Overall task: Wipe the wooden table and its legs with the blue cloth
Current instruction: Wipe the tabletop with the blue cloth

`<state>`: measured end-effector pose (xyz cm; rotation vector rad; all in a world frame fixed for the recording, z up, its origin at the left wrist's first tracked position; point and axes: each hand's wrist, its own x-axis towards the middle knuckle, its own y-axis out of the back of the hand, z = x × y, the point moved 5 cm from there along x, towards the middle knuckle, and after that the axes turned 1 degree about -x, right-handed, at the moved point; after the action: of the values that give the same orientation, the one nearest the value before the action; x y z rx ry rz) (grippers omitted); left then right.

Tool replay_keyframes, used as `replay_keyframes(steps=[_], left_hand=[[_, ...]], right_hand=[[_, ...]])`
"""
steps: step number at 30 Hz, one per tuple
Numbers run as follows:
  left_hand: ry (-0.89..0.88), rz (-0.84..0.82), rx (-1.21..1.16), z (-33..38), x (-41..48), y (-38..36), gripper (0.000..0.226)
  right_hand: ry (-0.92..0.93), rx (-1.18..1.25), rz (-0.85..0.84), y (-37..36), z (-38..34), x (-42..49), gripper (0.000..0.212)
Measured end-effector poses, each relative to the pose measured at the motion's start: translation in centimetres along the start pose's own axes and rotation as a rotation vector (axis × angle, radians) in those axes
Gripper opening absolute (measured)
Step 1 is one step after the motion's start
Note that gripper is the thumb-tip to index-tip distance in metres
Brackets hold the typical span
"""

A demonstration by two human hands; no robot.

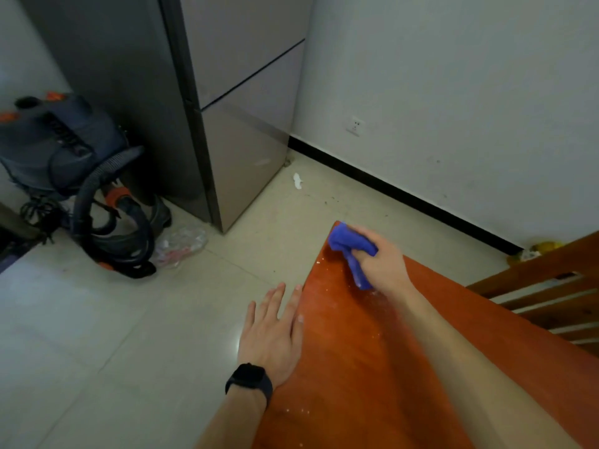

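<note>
- Right hand: fingers curled round the bunched blue cloth, pressing it onto the far corner of the wooden table.
- Left hand: flat, fingers straight, holding nothing, laid along the table's left edge, black watch on the wrist.
- Probably soft, light and limp to handle (nothing to break). Best held as a wad in the palm, with a loose tail left free to wrap round a leg.
- Deep blue, crumpled, with one strip trailing from under the palm towards the near side.
- Glossy reddish-brown top, flecked with pale specks beside the cloth and again at the near end; legs hidden from this view.
</note>
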<state>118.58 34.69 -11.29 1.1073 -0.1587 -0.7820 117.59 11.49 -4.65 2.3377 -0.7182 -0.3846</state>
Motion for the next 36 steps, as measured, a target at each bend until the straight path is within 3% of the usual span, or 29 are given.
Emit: replay_keyframes(steps=[1,4,6,10,13,16,18,20,22,24,27,29,34,36], left_hand=[[-0.001,-0.001,0.001,0.0,0.0,0.0,0.072],[-0.005,0.007,0.004,0.2,0.2,-0.1,0.068],[-0.003,0.009,0.008,0.1,0.1,-0.3,0.061],[-0.003,0.037,-0.019,0.0,0.2,-0.2,0.056],[-0.011,0.05,-0.01,0.1,0.4,-0.2,0.056],[-0.017,0.044,-0.002,0.3,0.3,-0.2,0.057],[-0.013,0.035,0.0,0.2,0.1,-0.2,0.059],[-0.003,0.044,-0.006,0.1,0.2,-0.1,0.06],[-0.002,0.047,-0.012,0.1,0.3,-0.2,0.06],[-0.006,0.057,-0.014,0.3,0.5,-0.2,0.06],[-0.016,0.065,-0.006,0.4,0.7,-0.3,0.059],[-0.022,0.077,0.009,0.4,0.6,-0.4,0.062],[-0.024,0.097,0.006,0.2,0.8,-0.7,0.062],[-0.029,0.087,0.022,0.3,0.8,-0.8,0.065]], right_hand=[[-0.028,0.008,0.05,0.5,0.2,0.4,0.05],[-0.107,-0.45,0.026,-0.2,1.8,0.9,0.06],[-0.093,-0.592,-0.001,-1.7,2.0,-0.1,0.062],[0.075,-0.332,-0.257,-3.5,-0.8,-0.7,0.068],[0.076,-0.37,-0.072,-2.0,-1.1,2.2,0.067],[-0.049,-0.441,0.065,-2.0,-0.2,2.8,0.061],[0.007,-0.46,0.022,-3.4,-0.3,0.8,0.063],[0.16,-0.442,-0.156,-4.8,-0.9,-1.8,0.066],[0.181,-0.336,-0.316,-3.9,-1.5,-2.3,0.065],[0.115,-0.283,-0.27,-2.0,-1.5,-0.2,0.064],[0.041,-0.387,-0.054,-0.7,-0.8,2.2,0.064],[0.002,-0.428,-0.001,-1.9,-0.2,0.8,0.065],[0.127,-0.36,-0.198,-3.4,0.0,-4.6,0.065],[0.106,-0.368,-0.15,-0.9,1.1,-3.8,0.068]])
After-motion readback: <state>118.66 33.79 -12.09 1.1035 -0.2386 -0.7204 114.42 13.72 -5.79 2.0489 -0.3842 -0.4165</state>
